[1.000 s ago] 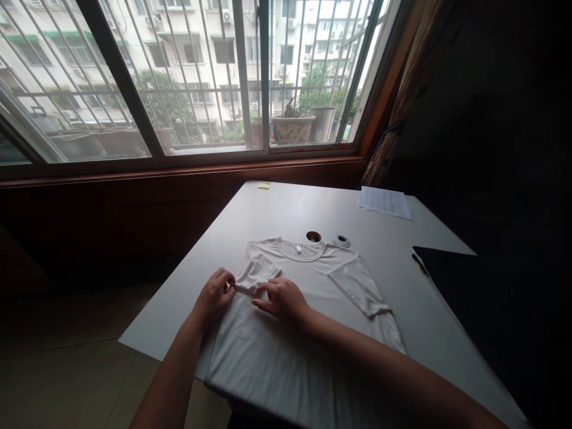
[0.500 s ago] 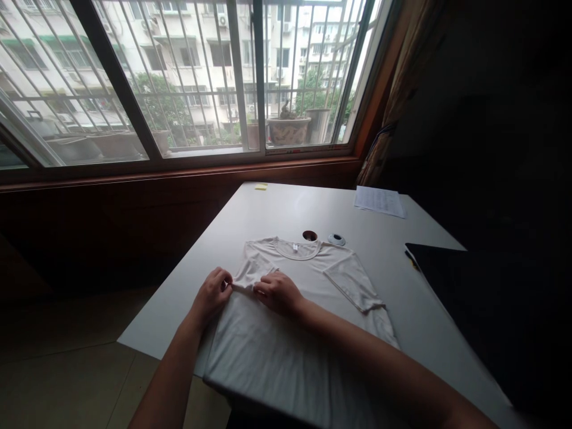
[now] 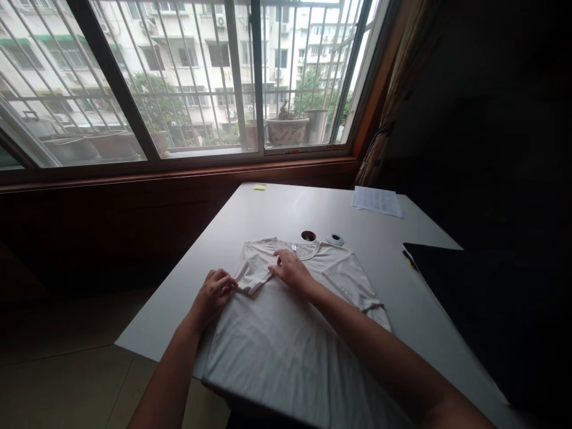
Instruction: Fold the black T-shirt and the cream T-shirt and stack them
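Note:
A white T-shirt [image 3: 277,333] lies spread on the white table [image 3: 196,250], its collar toward the window and its lower part over the near edge. Both sleeves are folded inward over the body. My left hand [image 3: 217,292] touches the outer edge of the left sleeve [image 3: 254,271], fingers bent and closed on the fabric there. Over the shirt's upper front, just below the collar, is my right hand [image 3: 290,268], fingers apart and curved, its fingertips by the inner edge of that sleeve.
Behind the collar are a round hole [image 3: 308,236] in the table and a round cap [image 3: 335,239]. Papers [image 3: 378,201] lie at the back right, a yellow note [image 3: 260,186] at the back. A dark item [image 3: 451,286] covers the right side.
My right hand has let go of the sleeve's lower edge and moved up toward the collar. The sleeve lies flatter. My left hand has shifted slightly right.

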A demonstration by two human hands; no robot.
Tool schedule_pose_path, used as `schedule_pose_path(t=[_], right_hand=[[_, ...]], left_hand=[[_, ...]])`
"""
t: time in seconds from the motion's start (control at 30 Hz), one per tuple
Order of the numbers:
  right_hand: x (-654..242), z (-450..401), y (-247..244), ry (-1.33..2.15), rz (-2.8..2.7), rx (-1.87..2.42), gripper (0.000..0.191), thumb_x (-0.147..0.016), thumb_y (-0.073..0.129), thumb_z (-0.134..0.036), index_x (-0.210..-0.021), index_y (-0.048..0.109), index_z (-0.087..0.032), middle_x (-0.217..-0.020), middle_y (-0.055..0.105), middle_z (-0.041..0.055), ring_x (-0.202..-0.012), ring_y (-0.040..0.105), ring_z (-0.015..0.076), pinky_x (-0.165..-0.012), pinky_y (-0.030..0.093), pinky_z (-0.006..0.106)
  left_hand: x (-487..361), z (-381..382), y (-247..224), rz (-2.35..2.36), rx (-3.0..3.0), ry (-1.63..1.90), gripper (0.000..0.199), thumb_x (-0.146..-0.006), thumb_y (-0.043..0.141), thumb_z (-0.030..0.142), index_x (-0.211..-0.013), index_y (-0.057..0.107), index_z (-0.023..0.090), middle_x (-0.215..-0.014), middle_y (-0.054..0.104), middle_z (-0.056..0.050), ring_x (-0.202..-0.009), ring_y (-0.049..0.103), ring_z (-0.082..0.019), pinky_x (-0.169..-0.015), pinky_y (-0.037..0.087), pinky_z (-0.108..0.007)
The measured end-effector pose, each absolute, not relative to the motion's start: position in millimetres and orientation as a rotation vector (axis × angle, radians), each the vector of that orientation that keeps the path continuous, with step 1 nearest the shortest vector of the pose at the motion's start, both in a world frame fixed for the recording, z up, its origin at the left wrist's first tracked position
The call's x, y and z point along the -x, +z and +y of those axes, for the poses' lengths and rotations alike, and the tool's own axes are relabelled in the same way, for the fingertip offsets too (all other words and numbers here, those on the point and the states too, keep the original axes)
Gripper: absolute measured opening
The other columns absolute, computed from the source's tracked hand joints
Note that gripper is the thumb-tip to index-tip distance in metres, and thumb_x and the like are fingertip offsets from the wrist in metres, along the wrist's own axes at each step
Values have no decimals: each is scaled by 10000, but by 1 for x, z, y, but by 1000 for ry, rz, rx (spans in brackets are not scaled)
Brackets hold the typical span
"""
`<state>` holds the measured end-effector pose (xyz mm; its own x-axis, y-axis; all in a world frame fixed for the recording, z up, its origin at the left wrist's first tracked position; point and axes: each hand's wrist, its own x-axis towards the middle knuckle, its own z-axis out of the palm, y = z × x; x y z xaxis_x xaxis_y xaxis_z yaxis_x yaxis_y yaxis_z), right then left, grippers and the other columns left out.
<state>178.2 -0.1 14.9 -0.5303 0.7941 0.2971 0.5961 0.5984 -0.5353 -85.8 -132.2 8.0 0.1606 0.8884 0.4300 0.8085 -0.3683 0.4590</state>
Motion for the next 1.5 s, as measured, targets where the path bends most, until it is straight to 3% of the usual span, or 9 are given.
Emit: schedule_pose_path(t=[0.13,0.33,0.57,0.67,0.8,0.93,1.13,1.37,1.5], right_hand=[[-176,10,14,618,-2326,1066,401,-868,664,-149,-1256,571,-188,-846,674,-7,-780,639,162,-747,489,270],[-180,20,22,614,-2307,1117,381,-857,657,-127,-1230,594,-175,-839,682,1,-770,641,160,-761,489,277],[-169,-33,35,375,-2459,777,181,-950,601,-199,-1096,706,-199,-1148,669,104,-1119,584,246,-1044,444,406],[-164,-65,27,309,-2593,499,357,-990,579,-335,-1312,631,-190,-1333,635,126,-1240,562,267,-1103,424,431],[-165,-85,6,309,-2726,417,580,-1016,507,-497,-1489,493,-160,-1532,494,155,-1426,438,297,-1214,291,496],[-172,-89,0,410,-2787,465,624,-1043,402,-553,-1536,435,-173,-1610,372,133,-1512,303,270,-1252,201,492],[-180,-103,10,570,-2796,479,724,-1029,359,-626,-1591,318,-171,-1654,252,118,-1549,192,243,-1273,78,491],[-209,-102,13,580,-2803,459,703,-1030,421,-578,-1599,296,-186,-1638,300,122,-1535,241,230,-1267,165,480],[-252,-74,21,339,-2639,804,620,-1050,431,-436,-1595,308,-167,-1652,260,141,-1539,229,254,-1247,241,491]], left_hand=[[86,-131,8,1702,-2323,989,238,-864,554,47,-880,681,249,-937,608,-50,-923,525,-246,-840,487,-378],[84,-131,9,1743,-2332,961,172,-886,565,87,-890,638,243,-895,609,-42,-900,530,-251,-826,476,-380],[89,-124,12,1706,-2263,1080,257,-892,492,115,-1053,660,226,-1012,661,-55,-997,577,-249,-903,507,-413],[91,-108,20,1674,-2279,1023,363,-975,423,184,-1263,641,228,-1275,650,-71,-1228,554,-245,-1067,465,-435],[86,-72,24,1683,-2409,567,467,-1046,352,316,-1469,509,195,-1544,483,-68,-1493,316,-253,-1211,320,-458],[69,-40,15,1833,-2376,178,558,-1056,351,429,-1569,354,209,-1638,305,-80,-1533,204,-312,-1210,234,-593],[55,-22,5,1953,-2354,177,600,-1062,265,514,-1603,263,254,-1672,194,-69,-1548,115,-336,-1190,152,-677],[54,-21,8,2013,-2348,136,592,-1058,279,495,-1598,280,253,-1665,227,-66,-1544,130,-351,-1179,158,-696],[36,-21,14,2010,-2531,261,554,-1040,336,326,-1573,337,174,-1656,254,-103,-1556,89,-305,-1227,87,-631]])
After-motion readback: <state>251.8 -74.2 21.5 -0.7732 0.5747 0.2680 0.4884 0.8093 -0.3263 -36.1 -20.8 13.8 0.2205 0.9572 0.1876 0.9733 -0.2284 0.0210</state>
